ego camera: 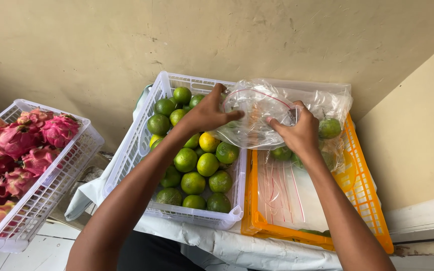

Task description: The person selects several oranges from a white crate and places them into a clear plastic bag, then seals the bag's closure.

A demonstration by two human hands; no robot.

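Both hands pinch the mouth of a clear plastic bag: the left hand grips its near-left edge, the right hand its right edge. It hangs over the seam between the white crate of green citrus fruits and the orange crate lined with spare bags. Judging by this, the bag is being opened; next, one hand must free itself for fruit.

light: soft, even daylight, medium bright | shadows: weak, darker in the upper left of the wall | glare: small white shine on the clear plastic bag | focus: sharp in centre | edges: slight wide-angle bending, no motion blur
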